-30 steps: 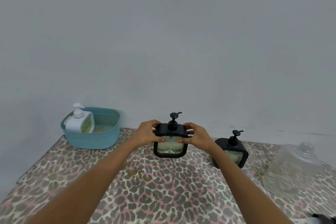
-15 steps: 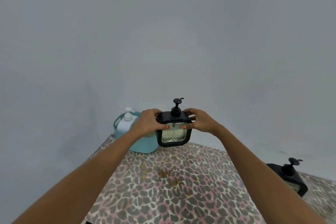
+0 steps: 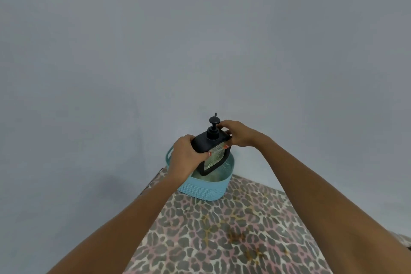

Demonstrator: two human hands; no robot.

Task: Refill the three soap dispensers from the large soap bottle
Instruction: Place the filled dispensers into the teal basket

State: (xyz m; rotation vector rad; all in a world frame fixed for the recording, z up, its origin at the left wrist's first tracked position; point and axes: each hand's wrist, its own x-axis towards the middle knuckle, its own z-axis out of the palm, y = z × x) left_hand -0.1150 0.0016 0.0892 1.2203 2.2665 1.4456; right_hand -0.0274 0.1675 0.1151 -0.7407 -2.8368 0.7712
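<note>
Both my hands hold a black square soap dispenser (image 3: 211, 151) with a pump top and a clear patterned window. My left hand (image 3: 184, 158) grips its near left side and my right hand (image 3: 235, 134) grips its far right top. The dispenser is tilted and its lower end dips inside the teal basket (image 3: 200, 189) at the table's back left corner. The white dispenser seen earlier in the basket is hidden behind my left hand. The other black dispenser and the large soap bottle are out of view.
A leopard-print cloth (image 3: 233, 236) covers the table, with yellowish stains near its middle. A plain grey wall (image 3: 200, 40) stands close behind the basket. The table's left edge (image 3: 153, 180) runs just beside the basket.
My hands carried the black dispenser left and away from me, from above the table to over the basket, and lowered its bottom into it. The view swung left, losing the second black dispenser.
</note>
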